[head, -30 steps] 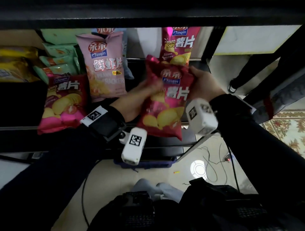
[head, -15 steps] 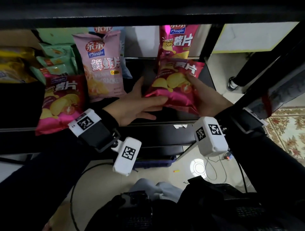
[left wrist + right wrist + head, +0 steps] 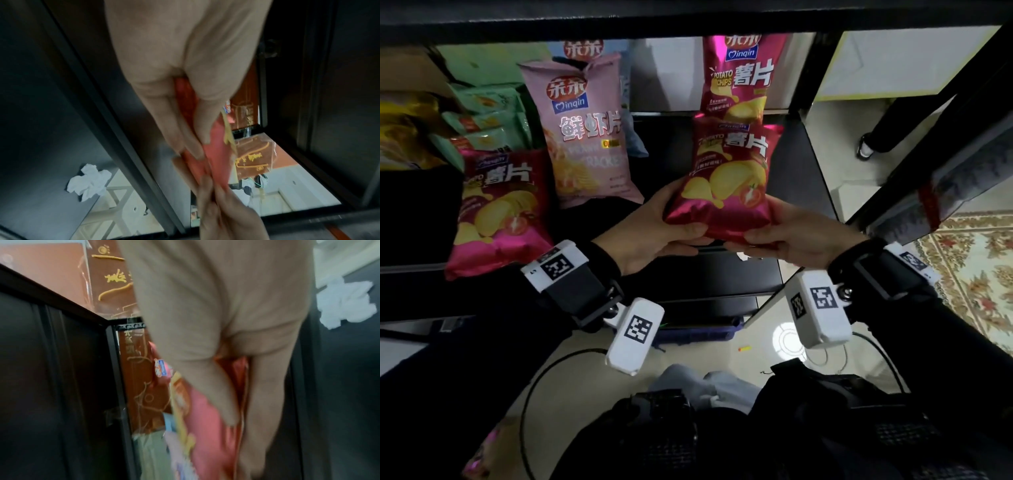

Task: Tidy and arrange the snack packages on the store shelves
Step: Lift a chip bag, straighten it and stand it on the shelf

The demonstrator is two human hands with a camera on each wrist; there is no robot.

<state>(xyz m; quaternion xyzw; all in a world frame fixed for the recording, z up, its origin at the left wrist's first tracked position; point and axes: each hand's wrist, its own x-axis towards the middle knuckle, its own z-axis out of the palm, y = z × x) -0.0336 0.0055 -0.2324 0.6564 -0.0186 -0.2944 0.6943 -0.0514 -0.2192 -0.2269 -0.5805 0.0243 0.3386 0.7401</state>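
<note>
A dark red potato chip bag (image 3: 726, 178) stands tilted on the black shelf (image 3: 801, 161), leaning toward a second red chip bag (image 3: 743, 75) upright behind it. My left hand (image 3: 654, 229) pinches its lower left corner, thumb on the front. My right hand (image 3: 787, 236) pinches the lower right corner. In the left wrist view the red bag (image 3: 197, 146) runs between thumb and fingers of my left hand (image 3: 185, 97). The right wrist view shows the bag (image 3: 207, 418) held in my right hand (image 3: 226, 337).
A pale pink prawn cracker bag (image 3: 585, 133) stands left of centre. Another red chip bag (image 3: 496, 209) lies at the shelf's front left. Green packets (image 3: 482, 120) and yellow bags (image 3: 404, 133) fill the far left. A shoe (image 3: 864, 150) stands on the floor beyond the shelf.
Both hands carried the red chip bag from in front of the shelf edge deeper onto the shelf and raised it upright, sliding their grip down to its bottom corners.
</note>
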